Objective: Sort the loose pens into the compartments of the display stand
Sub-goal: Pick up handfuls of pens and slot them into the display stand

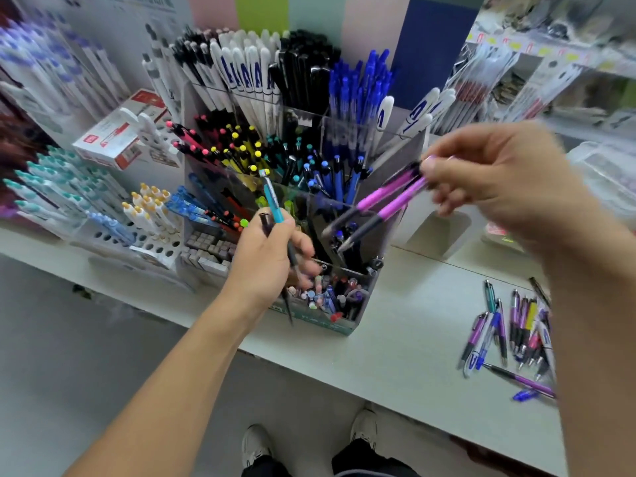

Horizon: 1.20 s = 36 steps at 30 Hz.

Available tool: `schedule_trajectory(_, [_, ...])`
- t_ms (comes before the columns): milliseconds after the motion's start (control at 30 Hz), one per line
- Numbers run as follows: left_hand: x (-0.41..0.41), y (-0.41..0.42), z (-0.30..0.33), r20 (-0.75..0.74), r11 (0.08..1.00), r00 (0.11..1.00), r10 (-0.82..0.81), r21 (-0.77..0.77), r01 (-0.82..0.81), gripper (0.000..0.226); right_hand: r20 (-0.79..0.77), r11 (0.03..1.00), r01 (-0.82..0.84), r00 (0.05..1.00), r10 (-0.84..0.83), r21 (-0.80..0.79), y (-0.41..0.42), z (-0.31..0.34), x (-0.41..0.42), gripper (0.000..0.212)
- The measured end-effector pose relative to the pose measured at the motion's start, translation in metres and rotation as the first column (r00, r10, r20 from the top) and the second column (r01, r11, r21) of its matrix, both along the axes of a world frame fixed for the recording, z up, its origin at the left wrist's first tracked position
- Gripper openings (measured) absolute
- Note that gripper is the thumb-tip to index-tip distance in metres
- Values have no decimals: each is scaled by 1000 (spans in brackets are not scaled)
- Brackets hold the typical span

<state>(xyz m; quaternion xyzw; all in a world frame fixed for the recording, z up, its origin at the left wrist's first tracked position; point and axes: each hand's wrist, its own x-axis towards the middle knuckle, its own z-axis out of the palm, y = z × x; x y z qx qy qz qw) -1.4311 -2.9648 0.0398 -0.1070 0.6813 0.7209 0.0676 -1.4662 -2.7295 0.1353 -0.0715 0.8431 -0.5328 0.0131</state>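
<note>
1. Hands meet over the display stand (358, 318), each forearm rising from the lower edge toward the centre of the view.
2. At 7 o'clock from the stand's middle, the left hand (266, 259) is turned thumb-up with its fingers curled round a teal pen (274, 201) and a dark pen (266, 223); the teal one stands nearly upright, its silver tip pointing to 12 o'clock.
3. At 3 o'clock, the right hand (495, 180) is blurred, its wrist bent, its fingertips pinching the upper ends of two purple pens (385, 204).
4. Those two purple pens slant down toward 8 o'clock, their dark grips and tips over a clear front compartment on the stand's right side; whether the tips touch anything inside, I cannot tell.
5. Loose pens (509, 335) lie in a scattered pile on the white shelf (406, 352), at 4 o'clock from the stand and well apart from it, partly hidden behind the right forearm.
6. Filled compartments rise in tiers behind: pink, yellow, teal and blue plungers, then white, black and blue pens further back.
</note>
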Motion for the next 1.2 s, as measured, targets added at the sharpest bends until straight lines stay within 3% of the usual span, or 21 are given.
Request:
schedule_trajectory(100, [-1, -13, -8, 83, 999, 996, -14, 31, 12, 14, -263, 978, 152, 958, -111, 141, 14, 10, -10, 8])
schedule_trajectory(200, [1, -15, -11, 144, 991, 987, -73, 125, 55, 19, -360, 908, 206, 930, -66, 365, 3, -2, -22, 8])
schedule_trajectory(367, [4, -16, -10, 182, 975, 974, -134, 200, 97, 31, -260, 721, 85, 956, 136, 688, -27, -29, -34, 8])
schedule_trajectory(533, [8, -30, -7, 111, 962, 972, -208, 205, 182, 29, -149, 620, 38, 980, 129, 784, -40, -28, -33, 4])
schedule_trajectory(600, [8, -36, -6, 78, 955, 970, -231, 208, 211, 28, -166, 572, 88, 982, 86, 816, -42, -24, -31, 16])
schedule_trajectory(633, [8, -40, -4, 63, 952, 968, -244, 206, 226, 27, -217, 587, 139, 974, 64, 798, -47, -19, -27, 23])
schedule_trajectory(700, [8, -45, -1, 30, 945, 960, -279, 189, 269, 27, -283, 751, 159, 958, 39, 641, -67, -7, -14, 30])
schedule_trajectory(767, [8, -46, 4, -3, 930, 942, -335, 161, 331, 27, -148, 897, -22, 984, 97, 441, -93, -4, -7, 27])
schedule_trajectory(867, [6, -48, 11, -47, 921, 936, -349, 168, 352, 28, -2, 964, -178, 983, 182, 196, -116, -11, -11, 13])
schedule_trajectory(967, [2, -61, 4, 11, 975, 975, -222, 23, 221, 32, -123, 991, -92, 989, 80, -96, -111, 0, -25, 6])
schedule_trajectory(1033, [1, -67, -5, 118, 990, 984, -131, -30, 136, 37, -331, 998, 9, 943, -27, -54, -105, 5, -38, 7])
schedule_trajectory(1100, [4, -70, -8, 204, 980, 975, -93, 194, 53, 42, -469, 988, 103, 883, -35, 119, -110, -2, -53, 8])
schedule_trajectory(1133, [5, -70, -6, 198, 942, 974, -112, 332, 41, 39, -495, 964, 132, 869, 0, 231, -115, -7, -60, 9])
schedule_trajectory(1200, [5, -68, -4, 128, 888, 985, -112, 459, 41, 29, -469, 889, 137, 878, 95, 436, -124, -23, -72, 13])
